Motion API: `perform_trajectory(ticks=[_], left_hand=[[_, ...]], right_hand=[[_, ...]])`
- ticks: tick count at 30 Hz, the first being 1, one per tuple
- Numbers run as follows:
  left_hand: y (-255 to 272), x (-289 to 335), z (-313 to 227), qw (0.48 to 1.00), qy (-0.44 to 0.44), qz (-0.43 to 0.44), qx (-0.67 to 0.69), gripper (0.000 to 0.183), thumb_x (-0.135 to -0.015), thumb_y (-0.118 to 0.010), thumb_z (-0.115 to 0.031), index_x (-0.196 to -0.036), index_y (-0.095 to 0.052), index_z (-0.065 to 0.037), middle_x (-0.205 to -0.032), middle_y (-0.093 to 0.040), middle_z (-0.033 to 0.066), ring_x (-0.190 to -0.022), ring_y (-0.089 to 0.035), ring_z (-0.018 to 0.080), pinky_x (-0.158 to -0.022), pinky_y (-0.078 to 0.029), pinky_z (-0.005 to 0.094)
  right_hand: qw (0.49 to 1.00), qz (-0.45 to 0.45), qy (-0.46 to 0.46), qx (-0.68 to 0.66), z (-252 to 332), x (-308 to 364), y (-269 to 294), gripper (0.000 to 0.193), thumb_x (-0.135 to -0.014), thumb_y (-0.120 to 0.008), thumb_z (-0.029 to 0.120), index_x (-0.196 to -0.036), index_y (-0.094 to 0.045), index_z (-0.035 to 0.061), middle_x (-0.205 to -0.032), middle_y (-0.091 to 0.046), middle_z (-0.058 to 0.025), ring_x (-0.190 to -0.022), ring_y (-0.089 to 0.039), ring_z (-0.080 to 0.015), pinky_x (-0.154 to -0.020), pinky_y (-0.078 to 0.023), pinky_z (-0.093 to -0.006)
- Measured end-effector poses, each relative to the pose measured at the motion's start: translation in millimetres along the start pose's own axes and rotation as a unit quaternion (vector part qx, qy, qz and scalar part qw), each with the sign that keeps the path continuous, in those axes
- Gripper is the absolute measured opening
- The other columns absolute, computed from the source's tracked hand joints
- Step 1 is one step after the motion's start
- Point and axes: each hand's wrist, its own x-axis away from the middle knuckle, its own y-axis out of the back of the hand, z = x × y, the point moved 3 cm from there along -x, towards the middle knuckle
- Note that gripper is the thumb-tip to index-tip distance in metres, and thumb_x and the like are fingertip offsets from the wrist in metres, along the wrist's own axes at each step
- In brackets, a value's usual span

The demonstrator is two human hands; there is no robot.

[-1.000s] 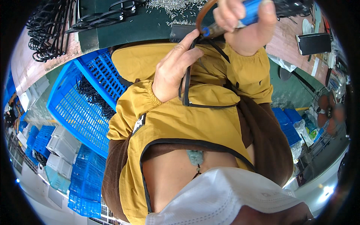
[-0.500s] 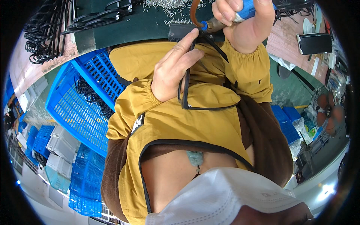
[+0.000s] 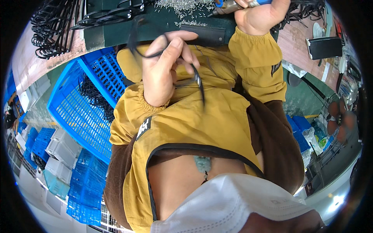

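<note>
My left hand (image 3: 161, 73) is closed on a black eyeglass frame (image 3: 200, 82), held above my lap by the table edge. The frame is smeared by motion, with one rim near my fingers and a temple arm hanging down. My right hand (image 3: 258, 19) grips a blue-handled power screwdriver (image 3: 227, 7), its metal nose pointing left over the dark green mat (image 3: 149, 29). Small silver screws (image 3: 182, 7) lie heaped on the mat left of the tool. A dark bar-shaped block (image 3: 210, 35) sits at the mat's front edge, between both hands.
Black eyeglass frames (image 3: 52, 29) are piled at the table's left, with more frames (image 3: 307, 13) at the right. Blue baskets (image 3: 77, 112) stand left of my lap, one holding black parts. A black box (image 3: 325, 47) lies on the right; a fan (image 3: 340, 118) stands beyond.
My left hand has lifted the eyeglass frame off the block and swung it left, turning it. My right hand has drawn the screwdriver up and away from the block.
</note>
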Motion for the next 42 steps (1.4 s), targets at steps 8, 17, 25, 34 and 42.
perform_trajectory(ticks=[8, 17, 25, 34, 42], left_hand=[[-19.9, 8.5, 41.7, 0.877, 0.407, 0.019, 0.255, 0.026, -0.108, -0.055, -0.032, -0.122, -0.062, -0.012, -0.068, -0.054, -0.0002, -0.054, -0.055, 0.0129, -0.044, -0.039, 0.0218], [-15.3, 4.3, 52.5, 0.874, 0.388, 0.061, 0.287, 0.021, -0.107, -0.058, -0.026, -0.123, -0.062, -0.013, -0.068, -0.051, -0.0011, -0.054, -0.052, 0.0123, -0.047, -0.04, 0.024], [-9.5, 0.6, 55.0, 0.871, 0.379, 0.107, 0.294, 0.029, -0.108, -0.054, -0.028, -0.128, -0.061, -0.009, -0.064, -0.05, -0.0016, -0.051, -0.05, 0.0114, -0.044, -0.038, 0.0235], [17.6, 7.7, 4.1, 0.953, 0.245, 0.074, 0.161, 0.039, -0.102, -0.058, -0.021, -0.132, -0.059, 0.004, -0.08, -0.068, 0.01, -0.067, -0.07, 0.0208, -0.049, -0.052, 0.0244], [129.8, 41.2, -108.1, 0.769, -0.303, -0.412, -0.384, 0.037, -0.096, -0.072, -0.019, -0.113, -0.046, 0.001, -0.081, -0.055, 0.0033, -0.066, -0.05, 0.01, -0.058, -0.044, 0.0263]], right_hand=[[0.995, 0.103, 0.002, -0.016, 18.8, 18.2, -20.2, 0.033, -0.107, -0.051, 0.045, -0.113, -0.059, 0.0134, -0.072, -0.048, 0.0026, -0.055, -0.044, -0.0085, -0.045, -0.033, -0.0233], [0.986, 0.149, -0.073, 0.0, 16.0, 57.6, -19.0, 0.042, -0.096, -0.069, 0.05, -0.124, -0.056, 0.0204, -0.077, -0.055, -0.0016, -0.061, -0.053, -0.015, -0.055, -0.042, -0.0308], [0.986, 0.115, -0.115, 0.022, 9.4, 57.6, -14.7, 0.039, -0.095, -0.072, 0.044, -0.104, -0.049, 0.0148, -0.075, -0.053, -0.004, -0.058, -0.051, -0.0178, -0.056, -0.04, -0.0328], [0.997, 0.029, -0.066, -0.005, 43.1, 25.5, 21.7, 0.032, -0.1, -0.058, 0.046, -0.106, -0.065, 0.016, -0.076, -0.05, 0.0006, -0.058, -0.044, -0.012, -0.05, -0.035, -0.0259], [0.999, -0.037, -0.015, 0.036, 65.4, 7.7, 74.4, 0.031, -0.097, -0.063, 0.042, -0.101, -0.064, 0.0119, -0.074, -0.052, -0.0007, -0.061, -0.045, -0.0134, -0.052, -0.036, -0.0273]])
